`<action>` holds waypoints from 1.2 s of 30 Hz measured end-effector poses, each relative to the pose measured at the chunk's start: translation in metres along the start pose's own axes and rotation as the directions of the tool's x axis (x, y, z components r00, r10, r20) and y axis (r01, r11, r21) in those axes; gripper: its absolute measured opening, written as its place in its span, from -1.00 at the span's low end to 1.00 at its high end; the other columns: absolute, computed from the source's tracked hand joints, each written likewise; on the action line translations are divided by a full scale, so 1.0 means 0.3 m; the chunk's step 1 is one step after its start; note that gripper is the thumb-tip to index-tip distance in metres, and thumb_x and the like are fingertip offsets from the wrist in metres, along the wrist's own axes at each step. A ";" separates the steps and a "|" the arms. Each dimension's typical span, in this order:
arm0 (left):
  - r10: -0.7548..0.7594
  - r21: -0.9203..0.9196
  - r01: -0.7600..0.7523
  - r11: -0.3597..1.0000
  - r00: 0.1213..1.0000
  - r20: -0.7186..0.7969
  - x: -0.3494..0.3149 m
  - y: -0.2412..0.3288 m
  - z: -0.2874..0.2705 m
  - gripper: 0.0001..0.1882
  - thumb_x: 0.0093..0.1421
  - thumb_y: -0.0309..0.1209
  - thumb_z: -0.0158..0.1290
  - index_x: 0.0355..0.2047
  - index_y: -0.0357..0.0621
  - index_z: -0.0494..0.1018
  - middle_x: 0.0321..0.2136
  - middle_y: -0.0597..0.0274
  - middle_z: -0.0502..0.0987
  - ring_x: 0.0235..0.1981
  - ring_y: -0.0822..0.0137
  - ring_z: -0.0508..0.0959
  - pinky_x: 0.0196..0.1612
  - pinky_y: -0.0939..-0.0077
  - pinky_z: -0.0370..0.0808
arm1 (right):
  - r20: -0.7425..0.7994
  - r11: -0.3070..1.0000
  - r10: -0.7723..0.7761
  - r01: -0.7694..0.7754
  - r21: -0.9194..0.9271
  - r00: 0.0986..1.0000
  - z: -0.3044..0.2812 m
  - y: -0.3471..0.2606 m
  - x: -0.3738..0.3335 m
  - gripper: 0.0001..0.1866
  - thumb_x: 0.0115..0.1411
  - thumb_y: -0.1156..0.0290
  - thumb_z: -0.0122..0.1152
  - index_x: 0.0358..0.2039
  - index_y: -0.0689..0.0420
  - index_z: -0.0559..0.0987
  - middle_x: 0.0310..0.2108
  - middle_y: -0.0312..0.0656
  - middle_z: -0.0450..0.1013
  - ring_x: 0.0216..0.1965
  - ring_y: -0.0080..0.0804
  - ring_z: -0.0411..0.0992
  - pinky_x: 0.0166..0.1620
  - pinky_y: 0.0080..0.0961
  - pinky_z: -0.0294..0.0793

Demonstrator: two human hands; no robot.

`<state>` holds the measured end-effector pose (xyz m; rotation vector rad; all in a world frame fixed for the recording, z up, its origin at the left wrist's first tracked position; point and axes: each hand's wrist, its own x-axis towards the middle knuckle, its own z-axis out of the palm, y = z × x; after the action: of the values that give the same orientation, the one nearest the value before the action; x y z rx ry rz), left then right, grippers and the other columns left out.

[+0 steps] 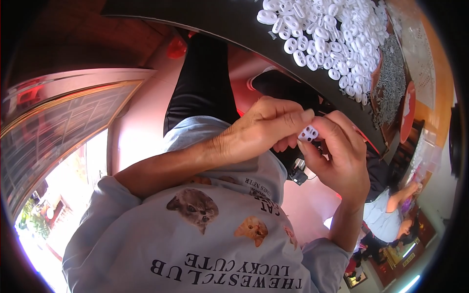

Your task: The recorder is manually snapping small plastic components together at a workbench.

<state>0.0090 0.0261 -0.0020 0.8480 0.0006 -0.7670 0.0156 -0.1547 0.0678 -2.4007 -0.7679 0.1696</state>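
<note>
Both my hands meet above my lap, just off the near edge of the dark table (210,24). Between the thumb and forefinger of my right hand (342,151) is a small white plastic piece with several round holes (308,133). My left hand (268,124) is closed in a pinch right beside that piece, its thumb against the forefinger. Whatever its fingertips hold, if anything, is too small or hidden to make out. Beyond my hands, a large heap of white oval two-holed plastic pieces (337,39) covers part of the tabletop.
To the right of the white heap lies a pile of small grey metal parts (391,63), with a red rounded object (408,112) at its side. Another person in a light blue top (383,215) is farther off at the right. A framed panel (73,112) stands at the left.
</note>
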 end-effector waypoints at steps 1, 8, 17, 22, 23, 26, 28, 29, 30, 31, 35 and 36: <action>0.018 0.105 -0.019 0.994 1.000 0.009 0.001 0.001 0.000 -0.72 0.36 -0.29 -0.06 -0.38 -0.25 0.46 -0.52 0.32 0.44 -0.50 0.52 0.43 -0.37 0.64 0.37 | -0.013 1.000 0.019 -0.019 0.014 1.000 0.004 -0.002 -0.002 -0.69 -0.07 0.54 0.37 -0.28 0.18 0.51 -0.49 -0.25 0.35 -0.58 -0.38 0.34 -0.46 -0.43 0.29; 0.079 0.134 -0.084 0.987 0.996 0.038 0.008 -0.019 0.003 -0.77 0.35 -0.36 -0.05 -0.41 -0.22 0.45 -0.56 0.41 0.37 -0.50 0.61 0.36 -0.41 0.68 0.32 | -0.010 0.986 -0.039 0.037 -0.165 0.999 -0.009 0.014 -0.007 -0.71 -0.10 0.49 0.37 -0.32 0.18 0.50 -0.48 -0.27 0.32 -0.60 -0.35 0.28 -0.43 -0.42 0.27; 0.098 0.211 -0.106 0.972 0.994 0.045 0.005 -0.028 0.004 -0.78 0.32 -0.42 -0.09 -0.47 -0.23 0.38 -0.58 0.44 0.30 -0.50 0.64 0.25 -0.44 0.66 0.23 | 0.070 0.963 -0.129 0.142 -0.231 0.989 -0.015 0.003 0.002 -0.74 -0.13 0.49 0.36 -0.46 0.21 0.44 -0.55 -0.25 0.17 -0.60 -0.39 0.30 -0.58 -0.42 0.28; 0.070 0.190 -0.082 0.978 0.995 0.068 0.003 -0.048 -0.004 -0.75 0.35 -0.38 -0.09 -0.46 -0.23 0.36 -0.58 0.45 0.27 -0.49 0.64 0.23 -0.43 0.66 0.22 | 0.168 0.983 -0.006 0.037 -0.181 0.986 -0.027 -0.009 -0.008 -0.71 -0.12 0.53 0.37 -0.36 0.26 0.48 -0.46 -0.17 0.34 -0.54 -0.25 0.36 -0.51 -0.36 0.32; 0.070 0.190 -0.082 0.978 0.995 0.070 0.002 -0.047 -0.003 -0.75 0.35 -0.38 -0.09 -0.46 -0.23 0.36 -0.58 0.45 0.27 -0.49 0.64 0.23 -0.43 0.66 0.22 | 0.168 0.983 -0.005 0.036 -0.182 0.986 -0.028 -0.009 -0.010 -0.71 -0.12 0.53 0.37 -0.36 0.26 0.48 -0.46 -0.17 0.34 -0.54 -0.25 0.36 -0.51 -0.36 0.32; 0.069 0.224 -0.088 0.971 0.993 0.093 0.001 -0.045 -0.005 -0.73 0.37 -0.36 -0.10 -0.48 -0.22 0.35 -0.58 0.44 0.26 -0.49 0.64 0.23 -0.42 0.67 0.22 | 0.195 0.986 0.001 0.032 -0.165 0.981 -0.031 -0.008 -0.015 -0.72 -0.11 0.54 0.36 -0.37 0.27 0.48 -0.47 -0.16 0.33 -0.54 -0.24 0.36 -0.53 -0.34 0.33; 0.130 0.319 -0.160 0.934 0.985 0.111 0.001 -0.050 -0.009 -0.73 0.38 -0.36 -0.11 -0.47 -0.21 0.34 -0.58 0.43 0.26 -0.48 0.63 0.22 -0.42 0.66 0.22 | 0.210 0.986 -0.006 0.040 -0.161 0.978 -0.029 -0.008 -0.016 -0.73 -0.09 0.55 0.36 -0.37 0.27 0.47 -0.48 -0.15 0.33 -0.55 -0.24 0.36 -0.53 -0.35 0.33; 0.130 0.318 -0.160 0.934 0.985 0.111 0.001 -0.054 -0.009 -0.73 0.38 -0.36 -0.11 -0.47 -0.21 0.34 -0.58 0.43 0.26 -0.48 0.63 0.22 -0.42 0.66 0.22 | 0.210 0.986 -0.005 0.040 -0.161 0.978 -0.029 -0.009 -0.016 -0.73 -0.09 0.55 0.36 -0.37 0.27 0.47 -0.48 -0.15 0.33 -0.55 -0.24 0.36 -0.53 -0.35 0.33; 0.094 0.258 -0.118 0.959 0.990 0.103 0.000 -0.058 -0.007 -0.73 0.38 -0.36 -0.11 -0.47 -0.21 0.34 -0.57 0.43 0.26 -0.48 0.63 0.22 -0.42 0.65 0.22 | 0.212 0.986 0.000 0.036 -0.164 0.977 -0.028 -0.010 -0.017 -0.73 -0.09 0.55 0.36 -0.37 0.27 0.47 -0.49 -0.15 0.32 -0.55 -0.24 0.36 -0.53 -0.35 0.33; 0.056 0.197 -0.075 0.978 0.994 0.098 -0.001 -0.060 -0.005 -0.74 0.38 -0.36 -0.12 -0.46 -0.21 0.33 -0.57 0.42 0.26 -0.48 0.62 0.22 -0.43 0.65 0.23 | 0.215 0.985 0.005 0.032 -0.167 0.977 -0.028 -0.011 -0.018 -0.74 -0.08 0.55 0.36 -0.37 0.27 0.47 -0.49 -0.15 0.32 -0.55 -0.23 0.36 -0.53 -0.35 0.33; 0.034 0.154 -0.048 0.987 0.995 0.090 -0.008 -0.046 0.008 -0.74 0.38 -0.37 -0.12 -0.45 -0.22 0.33 -0.57 0.42 0.26 -0.49 0.61 0.21 -0.43 0.63 0.23 | 0.226 0.988 0.017 0.019 -0.156 0.974 -0.036 -0.015 -0.018 -0.74 -0.08 0.55 0.36 -0.38 0.27 0.46 -0.50 -0.15 0.32 -0.55 -0.23 0.36 -0.53 -0.35 0.33; 0.070 0.200 -0.087 0.976 0.993 0.092 -0.010 -0.044 0.008 -0.74 0.38 -0.36 -0.12 -0.45 -0.23 0.33 -0.57 0.42 0.26 -0.49 0.60 0.21 -0.43 0.63 0.22 | 0.230 0.988 0.016 0.021 -0.154 0.973 -0.037 -0.015 -0.019 -0.74 -0.07 0.55 0.36 -0.38 0.26 0.46 -0.50 -0.14 0.32 -0.55 -0.23 0.36 -0.53 -0.35 0.33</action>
<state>-0.0018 0.0209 -0.0085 1.0039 -0.1886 -0.7358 0.0121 -0.1607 0.0792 -2.5569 -0.9192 0.4074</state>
